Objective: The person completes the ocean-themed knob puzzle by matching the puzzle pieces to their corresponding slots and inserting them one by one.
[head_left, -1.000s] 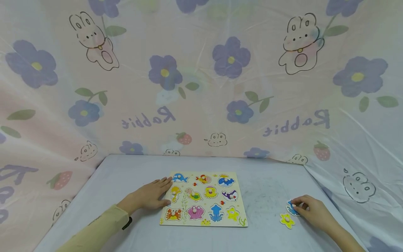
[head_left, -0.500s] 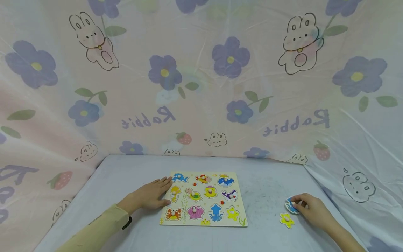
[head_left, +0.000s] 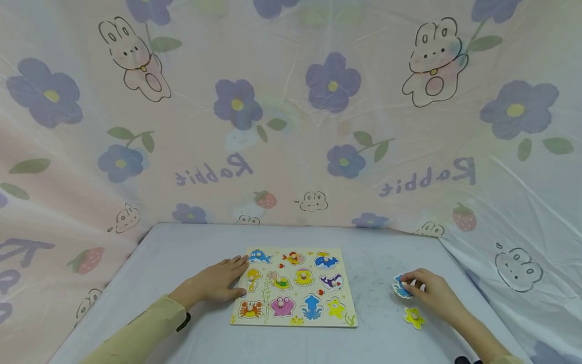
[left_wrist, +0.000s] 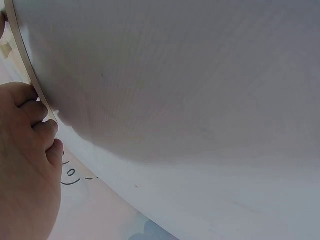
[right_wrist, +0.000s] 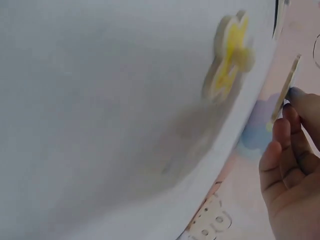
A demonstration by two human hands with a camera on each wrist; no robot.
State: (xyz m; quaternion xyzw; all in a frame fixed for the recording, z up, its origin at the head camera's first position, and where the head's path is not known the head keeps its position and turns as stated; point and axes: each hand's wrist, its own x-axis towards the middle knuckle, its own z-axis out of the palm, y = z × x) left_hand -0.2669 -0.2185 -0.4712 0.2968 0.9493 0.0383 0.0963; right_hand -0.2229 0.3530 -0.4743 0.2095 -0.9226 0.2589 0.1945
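Observation:
A wooden knob puzzle board [head_left: 290, 323] with sea animal pieces lies mid-table in the head view. My left hand [head_left: 215, 280] rests at its left edge, fingers stretched out; in the left wrist view the fingertips [left_wrist: 49, 129] meet the board's edge. To the right of the board, my right hand [head_left: 432, 292] pinches a blue squid puzzle piece [head_left: 398, 289] by its knob. The right wrist view shows that piece [right_wrist: 286, 90] edge-on, above the table. A yellow starfish puzzle piece [head_left: 414, 318] lies just below the right hand, its knob up.
On the board, the printed blue squid [head_left: 311, 307] and yellow starfish [head_left: 336, 308] carry no knobs, while the crab [head_left: 250, 309] and several other animals have them. A curtain [head_left: 291, 126] with rabbits and flowers hangs behind the white table [head_left: 191, 341].
My right hand has lifted the squid piece and carried it left and away from me, apart from the starfish piece. The left hand and the board stay put.

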